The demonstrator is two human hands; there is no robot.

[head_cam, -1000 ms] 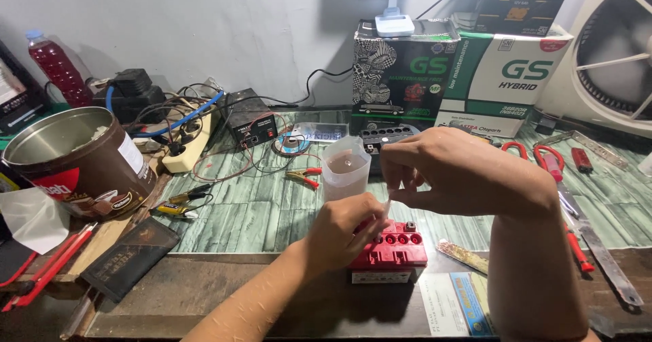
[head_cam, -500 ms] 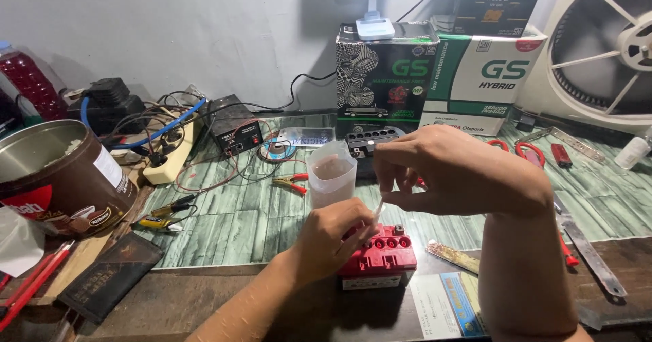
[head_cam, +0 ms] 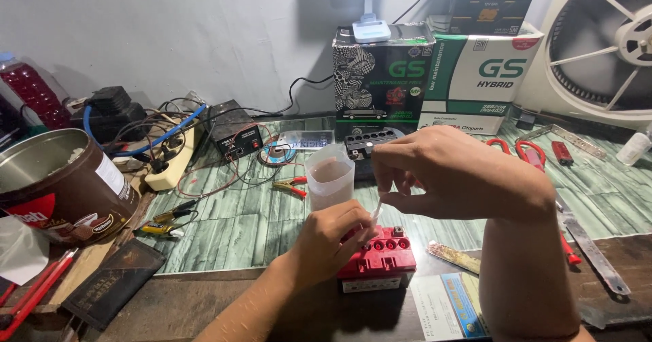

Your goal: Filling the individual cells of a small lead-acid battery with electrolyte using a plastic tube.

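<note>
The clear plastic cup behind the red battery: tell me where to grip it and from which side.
Grip the clear plastic cup around its upper wall, coming from its left side. It stands upright with an open top, the right hand crowds its right, and the left hand and red battery sit in front.

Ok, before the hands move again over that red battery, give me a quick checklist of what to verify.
1. Left hand steadying the red battery: ok, resting on its top.
2. Right hand pinching the thin white tube: ok.
3. Tube tip seated in a cell hole: cannot tell, hidden by the left hand.
4. Translucent cup upright behind the battery: ok.
5. Battery fully on the bench: ok, though near the front edge.
</note>
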